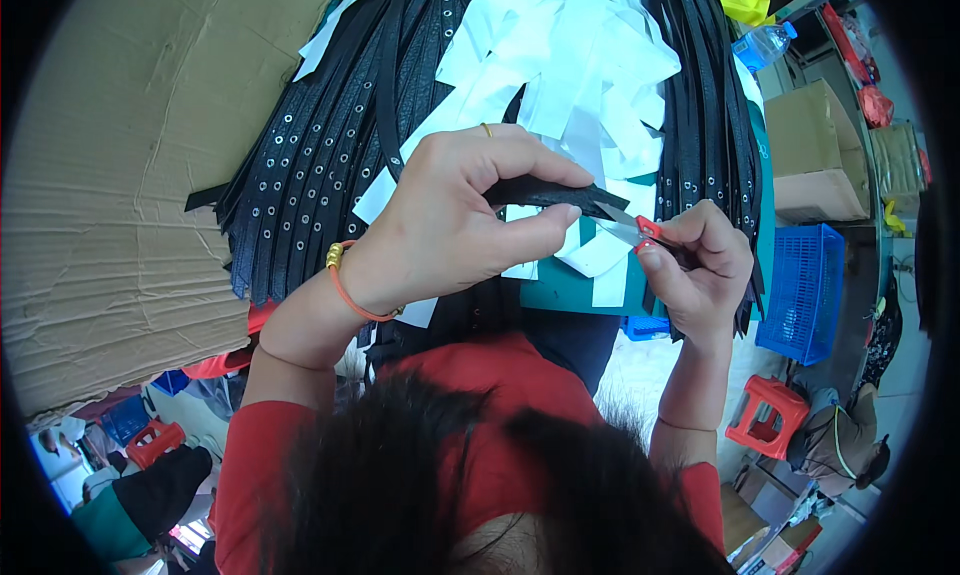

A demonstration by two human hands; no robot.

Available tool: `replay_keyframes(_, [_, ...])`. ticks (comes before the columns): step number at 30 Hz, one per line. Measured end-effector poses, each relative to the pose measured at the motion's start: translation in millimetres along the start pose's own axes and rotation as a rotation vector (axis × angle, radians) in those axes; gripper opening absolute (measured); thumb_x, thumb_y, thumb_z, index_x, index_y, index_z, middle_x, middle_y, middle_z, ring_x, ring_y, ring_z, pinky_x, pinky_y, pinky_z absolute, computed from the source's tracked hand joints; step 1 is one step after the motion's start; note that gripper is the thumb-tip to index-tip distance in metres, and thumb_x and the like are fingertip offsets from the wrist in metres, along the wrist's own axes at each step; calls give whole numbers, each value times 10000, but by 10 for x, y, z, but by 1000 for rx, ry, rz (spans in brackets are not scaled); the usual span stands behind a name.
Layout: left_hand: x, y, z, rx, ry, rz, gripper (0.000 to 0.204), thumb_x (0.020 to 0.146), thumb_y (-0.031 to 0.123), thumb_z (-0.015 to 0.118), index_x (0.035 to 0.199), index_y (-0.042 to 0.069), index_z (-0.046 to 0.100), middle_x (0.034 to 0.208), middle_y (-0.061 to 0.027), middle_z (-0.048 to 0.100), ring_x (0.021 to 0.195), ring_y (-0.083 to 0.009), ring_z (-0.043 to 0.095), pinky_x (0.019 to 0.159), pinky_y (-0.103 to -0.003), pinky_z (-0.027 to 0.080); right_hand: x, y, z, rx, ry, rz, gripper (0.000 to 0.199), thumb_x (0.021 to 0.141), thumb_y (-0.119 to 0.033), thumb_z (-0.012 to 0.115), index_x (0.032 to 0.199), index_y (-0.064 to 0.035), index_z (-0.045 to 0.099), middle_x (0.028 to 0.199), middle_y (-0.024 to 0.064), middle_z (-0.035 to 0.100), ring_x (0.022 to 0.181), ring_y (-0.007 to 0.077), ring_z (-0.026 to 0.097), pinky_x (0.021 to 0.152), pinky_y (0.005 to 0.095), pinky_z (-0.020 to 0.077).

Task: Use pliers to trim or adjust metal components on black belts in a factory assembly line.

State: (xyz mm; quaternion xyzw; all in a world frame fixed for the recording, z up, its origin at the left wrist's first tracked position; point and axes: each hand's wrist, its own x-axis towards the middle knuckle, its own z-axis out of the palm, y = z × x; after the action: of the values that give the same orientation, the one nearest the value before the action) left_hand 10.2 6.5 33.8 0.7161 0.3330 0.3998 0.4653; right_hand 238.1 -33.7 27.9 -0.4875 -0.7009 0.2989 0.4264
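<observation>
Between thumb and fingers, my left hand (440, 210) pinches the end of a black strap (545, 192). My right hand (705, 270) is closed on small red-handled scissors (650, 233). Their blades point left and meet the strap's tip; whether they are cutting into it cannot be made out. Beneath and beyond my hands, many loose white strips (555, 65) lie heaped in the middle. Rows of black straps with metal eyelets (310, 165) spread out on the left, and another bundle of black straps (705, 95) lies to the right of the white heap.
A large cardboard sheet (130, 175) borders the left side. Part of the teal tabletop (600, 293) shows under the strips. To the right are a plastic bottle (765, 45), an open carton (820, 155), a blue crate (805, 285) and a red stool (770, 415). Other people are nearby.
</observation>
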Motion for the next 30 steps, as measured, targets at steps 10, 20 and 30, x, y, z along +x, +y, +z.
replay_keyframes(10, [12, 1, -14, 26, -21, 16, 221, 699, 38, 640, 917, 1, 657, 820, -77, 637, 745, -112, 598, 639, -200, 452, 48, 4, 13, -42, -35, -72, 269, 707, -187, 723, 691, -13, 519, 594, -7, 503, 502, 14, 402, 456, 157, 283])
replay_keyframes(20, [45, 9, -12, 51, -30, 33, 218, 697, 32, 638, 912, 2, 657, 823, -78, 637, 744, -113, 595, 659, -205, 456, 47, 41, 8, -26, -33, -55, 281, 719, -198, 713, 678, -19, 500, 590, -5, 488, 498, 26, 394, 458, 168, 289])
replay_keyframes(30, [50, 18, 12, 69, 10, 111, 229, 682, -2, 643, 910, 2, 657, 813, -75, 629, 742, -112, 590, 656, -201, 456, 56, 95, 9, -73, 1, -203, 293, 736, -192, 704, 680, -32, 465, 563, 1, 462, 484, 32, 378, 452, 175, 280])
